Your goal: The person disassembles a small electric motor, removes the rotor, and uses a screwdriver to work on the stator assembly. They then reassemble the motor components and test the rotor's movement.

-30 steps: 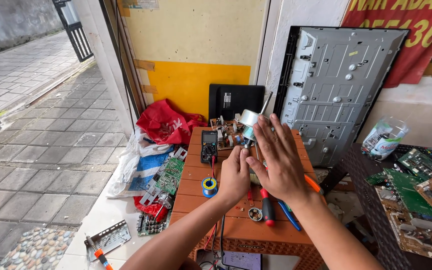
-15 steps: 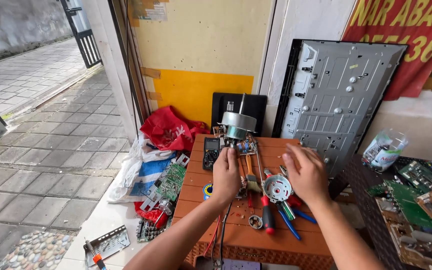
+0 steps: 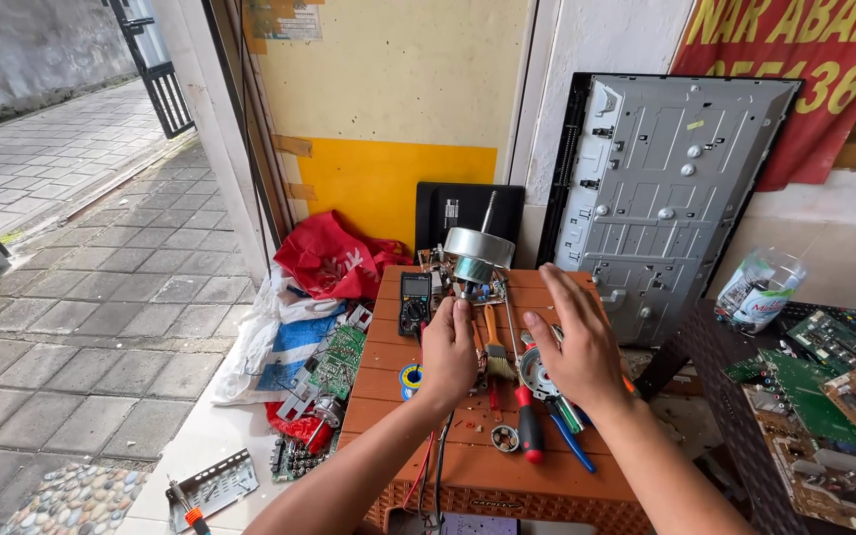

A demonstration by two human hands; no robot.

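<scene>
A grey fan motor [image 3: 478, 250] with its shaft pointing up stands at the far end of the orange plastic table [image 3: 487, 487]. My left hand [image 3: 448, 349] has its fingers curled, and its fingertips pinch at the motor's lower part. My right hand [image 3: 575, 345] hovers with fingers spread above a round metal motor cover [image 3: 535, 374]; it holds nothing. A paintbrush [image 3: 496, 359], a red-handled screwdriver [image 3: 529, 428] and a blue-handled tool [image 3: 573, 443] lie between and below the hands. A black multimeter [image 3: 415, 298] lies left of the motor.
A large grey metal panel [image 3: 666, 188] leans on the wall behind the table. On the floor to the left are red bags [image 3: 334, 260] and a green circuit board [image 3: 337, 359]. More circuit boards [image 3: 834, 396] lie on a dark surface at the right.
The motor went from raised near both hands to standing on the table's far end. Both hands came down toward the table, and the right hand opened over the tools.
</scene>
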